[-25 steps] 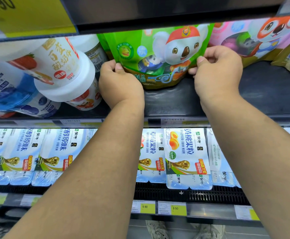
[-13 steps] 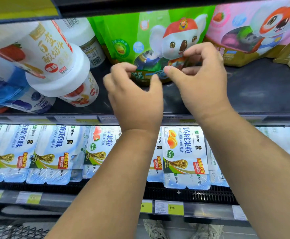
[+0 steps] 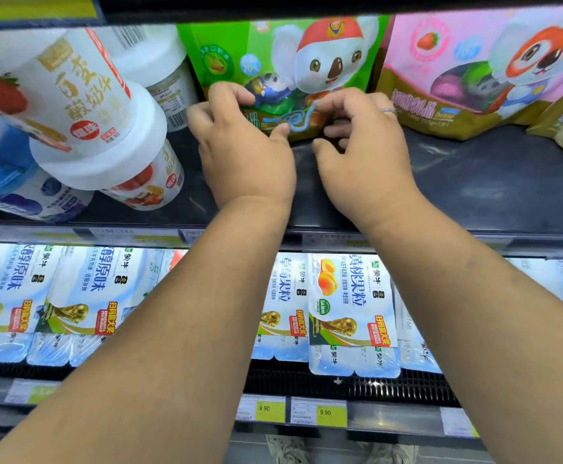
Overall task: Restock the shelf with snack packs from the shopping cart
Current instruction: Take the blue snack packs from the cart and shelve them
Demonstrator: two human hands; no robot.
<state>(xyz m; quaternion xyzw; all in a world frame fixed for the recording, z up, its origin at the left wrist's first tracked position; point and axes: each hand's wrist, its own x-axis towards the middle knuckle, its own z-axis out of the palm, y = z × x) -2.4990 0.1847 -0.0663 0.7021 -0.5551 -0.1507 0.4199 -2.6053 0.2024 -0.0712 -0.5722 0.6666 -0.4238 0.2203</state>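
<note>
A green snack pack [image 3: 273, 58] with a koala figure stands upright at the back of the dark shelf [image 3: 474, 185]. My left hand [image 3: 243, 152] is at its lower left; the fingers curl onto the pack's face and the thumb presses its bottom edge. At the lower right of the pack my right hand [image 3: 367, 145] curls its fingers against the bottom corner, with the thumb just below the edge. The pack's base is partly hidden behind both hands.
A pink snack pack [image 3: 457, 72] stands right beside the green one. White yogurt tubs [image 3: 79, 105] lie stacked on the left of the shelf. Yogurt multipacks [image 3: 350, 303] fill the shelf below, above yellow price tags [image 3: 332, 413]. An upper shelf edge [image 3: 307, 8] hangs close overhead.
My hands left the pack's two sides, drew together in front of it, and now sit at its bottom edge. The pack stands further back and more upright.
</note>
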